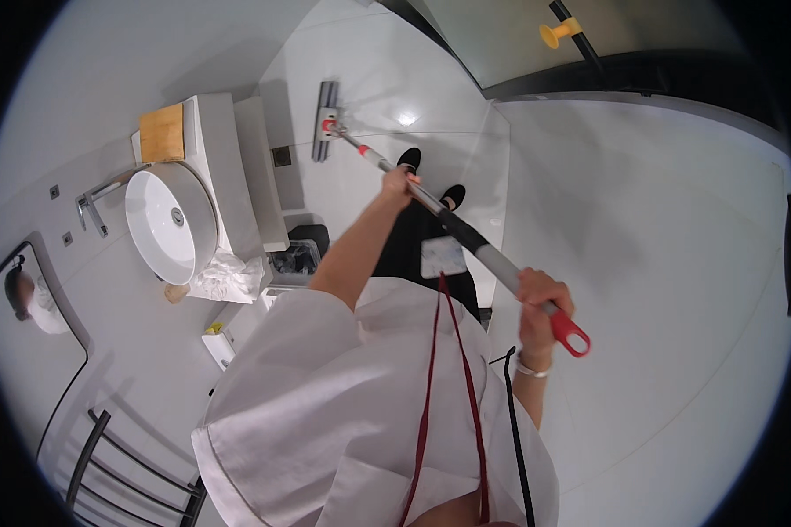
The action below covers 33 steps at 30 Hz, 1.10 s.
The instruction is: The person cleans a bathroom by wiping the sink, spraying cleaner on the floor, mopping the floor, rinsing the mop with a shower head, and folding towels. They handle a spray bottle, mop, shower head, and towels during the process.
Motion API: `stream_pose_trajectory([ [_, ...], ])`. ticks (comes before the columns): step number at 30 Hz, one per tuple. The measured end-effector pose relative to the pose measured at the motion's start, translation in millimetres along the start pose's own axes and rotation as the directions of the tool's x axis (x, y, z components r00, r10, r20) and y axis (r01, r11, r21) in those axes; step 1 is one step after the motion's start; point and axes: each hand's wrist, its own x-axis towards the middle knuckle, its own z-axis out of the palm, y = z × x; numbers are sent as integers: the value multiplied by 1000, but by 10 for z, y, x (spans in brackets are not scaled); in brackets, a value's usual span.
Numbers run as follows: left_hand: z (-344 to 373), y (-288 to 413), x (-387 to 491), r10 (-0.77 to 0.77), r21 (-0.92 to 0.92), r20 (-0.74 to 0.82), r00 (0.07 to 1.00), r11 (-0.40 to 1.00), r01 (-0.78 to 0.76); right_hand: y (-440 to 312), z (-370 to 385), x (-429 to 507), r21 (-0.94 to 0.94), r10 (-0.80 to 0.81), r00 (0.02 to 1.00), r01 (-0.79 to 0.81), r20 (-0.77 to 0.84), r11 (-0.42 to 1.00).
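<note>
Both my hands grip the telescopic pole [498,261] of a flat sponge mop. My left hand [399,184] is wrapped around the thin metal section, above my black shoes. Near the red hanging loop [575,337], my right hand [542,296] closes on the grey upper end of the handle. The pole slants away to the upper left. At its far end the mop head [326,122], with a red and white joint, rests on the pale tiled floor [395,79].
A round white washbasin [171,221] with a tap [99,201] stands on a white counter [221,141] at left. Below it are a lined waste bin [296,257] and a floor drain [281,156]. A towel rail [89,454] is at lower left. A wall rises close on my right.
</note>
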Motion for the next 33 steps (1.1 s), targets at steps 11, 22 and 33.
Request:
stream_pose_trajectory([
  [11, 448, -1748, -299, 70, 260, 965, 252, -360, -896, -1141, -622, -746, -154, -125, 939, 79, -320, 985],
  [22, 252, -319, -440, 57, 658, 354, 934, 695, -292, -1257, -586, 1673, -528, -361, 925, 366, 118, 766],
  [33, -946, 275, -821, -459, 117, 498, 736, 876, 467, -752, 295, 2235, -502, -473, 869, 348, -145, 792],
])
